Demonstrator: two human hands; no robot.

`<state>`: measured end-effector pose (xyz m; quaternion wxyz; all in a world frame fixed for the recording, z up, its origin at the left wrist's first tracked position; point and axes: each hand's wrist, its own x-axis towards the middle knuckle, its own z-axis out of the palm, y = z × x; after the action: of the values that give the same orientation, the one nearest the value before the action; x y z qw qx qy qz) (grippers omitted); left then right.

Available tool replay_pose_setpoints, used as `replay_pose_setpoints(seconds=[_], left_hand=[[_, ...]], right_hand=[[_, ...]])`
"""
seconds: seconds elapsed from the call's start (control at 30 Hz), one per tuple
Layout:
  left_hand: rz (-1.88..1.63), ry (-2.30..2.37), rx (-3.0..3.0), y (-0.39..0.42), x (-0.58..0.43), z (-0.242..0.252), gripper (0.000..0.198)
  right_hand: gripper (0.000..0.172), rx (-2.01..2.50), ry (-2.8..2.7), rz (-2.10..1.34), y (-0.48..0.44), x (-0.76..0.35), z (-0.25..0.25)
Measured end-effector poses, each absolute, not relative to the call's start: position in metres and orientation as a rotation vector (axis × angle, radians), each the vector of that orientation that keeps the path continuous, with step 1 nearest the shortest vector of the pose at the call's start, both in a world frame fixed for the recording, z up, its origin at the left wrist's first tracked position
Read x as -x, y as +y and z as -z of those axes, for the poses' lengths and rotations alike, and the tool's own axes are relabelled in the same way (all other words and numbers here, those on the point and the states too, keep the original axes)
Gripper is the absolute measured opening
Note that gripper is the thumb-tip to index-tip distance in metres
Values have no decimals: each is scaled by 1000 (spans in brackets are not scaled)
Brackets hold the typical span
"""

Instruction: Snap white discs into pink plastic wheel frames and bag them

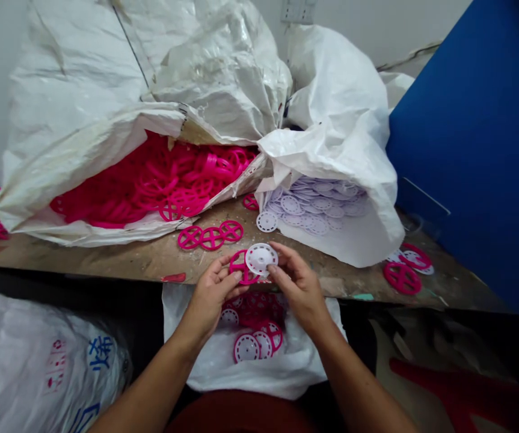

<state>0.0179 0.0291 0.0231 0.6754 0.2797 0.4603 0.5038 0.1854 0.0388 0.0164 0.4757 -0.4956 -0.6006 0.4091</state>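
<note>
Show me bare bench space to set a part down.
Bare wood runs along the bench front edge below the pink-wheel sack. A smaller patch lies between the white-disc sack and the loose wheels far right. Crowded: the middle, with three wheels in a row, the left hand holding a pink wheel, the right hand a white disc.

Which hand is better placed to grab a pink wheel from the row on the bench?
Likely the left hand: the row of pink wheels lies just beyond it; the right hand holds the white disc.

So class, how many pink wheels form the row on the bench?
3: left wheel, middle wheel, right wheel, side by side before the pink-filled sack; none hidden.
</note>
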Motion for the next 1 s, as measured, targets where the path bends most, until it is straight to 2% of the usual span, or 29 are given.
replay_pose_setpoints(seconds=[0.17,0.43,0.67,0.8,0.9,1.0], left_hand=[[-1168,1043,-807,24,-28,-20,39],[-1138,1208,-1265,20,-26,-21,26],[-999,1064,-1071,13,-29,-13,37],[-914,1116,-1128,5,-26,-6,31],[-818,1101,-1142,0,-22,-3,33],[-656,1055,-1272,3,-10,-10,38]], right_hand=[[32,1234,-1655,-778,32,-180,-13],[22,1203,-1650,-929,34,-182,-21],[27,1198,-1445,-1251,29,-190,-13],[33,1190,-1613,-1244,17,-194,-10],[29,1197,-1748,-1254,14,-200,-15],[36,1182,-1936,-1242,25,-209,-27]])
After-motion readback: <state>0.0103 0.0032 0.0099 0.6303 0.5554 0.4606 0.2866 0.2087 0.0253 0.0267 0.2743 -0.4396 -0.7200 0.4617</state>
